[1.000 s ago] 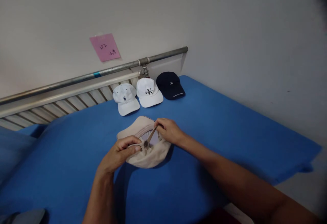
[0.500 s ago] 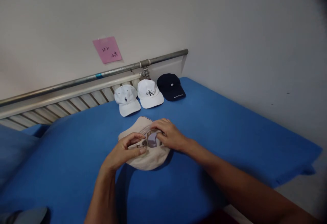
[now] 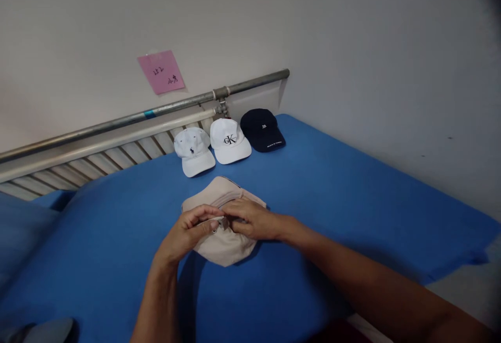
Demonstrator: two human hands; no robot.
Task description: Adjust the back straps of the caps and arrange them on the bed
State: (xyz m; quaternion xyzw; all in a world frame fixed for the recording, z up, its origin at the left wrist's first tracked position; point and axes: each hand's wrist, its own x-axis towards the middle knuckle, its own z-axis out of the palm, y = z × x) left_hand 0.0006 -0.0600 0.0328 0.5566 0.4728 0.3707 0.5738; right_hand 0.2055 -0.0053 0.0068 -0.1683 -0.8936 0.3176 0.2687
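A beige baseball cap (image 3: pixel 230 246) lies on the blue-covered bed, its brim pointing away to the upper left and its back opening towards me. My left hand (image 3: pixel 191 231) pinches the cap's rear edge between thumb and fingers, beside a small metal eyelet or buckle. My right hand (image 3: pixel 248 217) grips the back strap at the opening, its fingertips meeting those of the left. The strap itself is mostly covered by the fingers. Behind it stand a white cap with a small dark emblem (image 3: pixel 192 144), a white cap with black letters (image 3: pixel 228 137) and a dark navy cap (image 3: pixel 261 126).
A radiator (image 3: pixel 117 157) and a metal pipe (image 3: pixel 176 107) run along the wall behind the blue sheet (image 3: pixel 129 233). A pink note (image 3: pixel 161 71) is stuck on the wall. Part of a greyish-blue cap (image 3: pixel 50 331) shows at the lower left corner.
My right hand has moved left to the left hand, drawing the strap ends together. The cap's back opening has narrowed and is now mostly hidden. The view has shifted slightly.
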